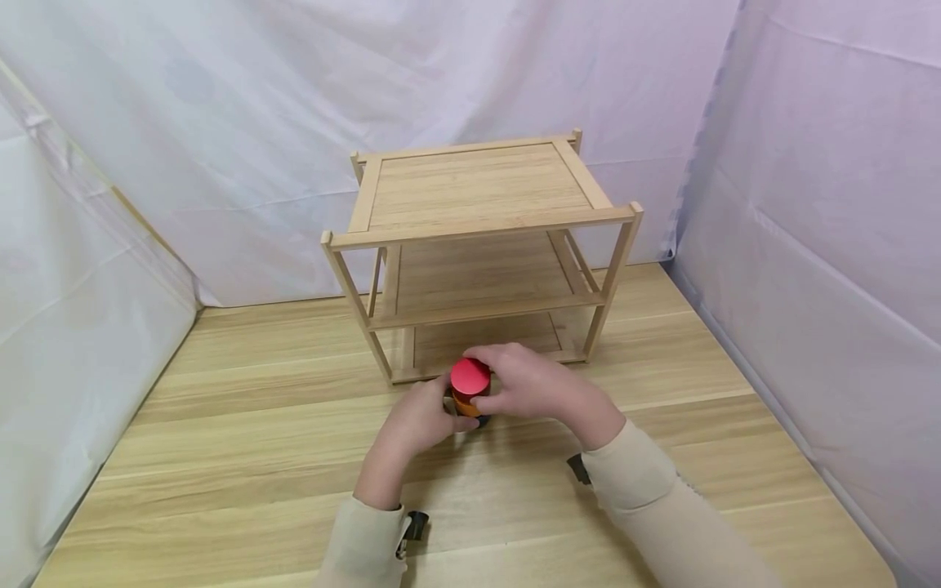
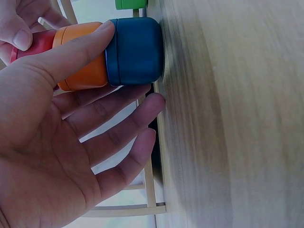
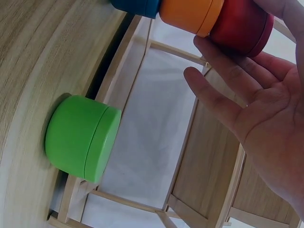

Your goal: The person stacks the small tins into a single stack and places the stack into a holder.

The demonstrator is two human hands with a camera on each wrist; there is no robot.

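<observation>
Three small round lidded tins stand stacked on the table close to the front of the shelf. At the bottom is the blue tin (image 2: 140,51), above it the orange tin (image 2: 88,71), and on top the red tin (image 1: 470,376). My left hand (image 1: 421,416) holds the stack from the left, its thumb across the orange tin with the tip at the blue lid; its other fingers spread behind. From the right, my right hand (image 1: 525,380) grips the red tin between thumb and fingers. A green tin (image 3: 76,135) stands separately on the table, hidden in the head view.
A three-tier wooden shelf (image 1: 478,196) stands right behind the stack. White cloth (image 1: 441,73) hangs at the back and along both sides of the wooden table (image 1: 243,457).
</observation>
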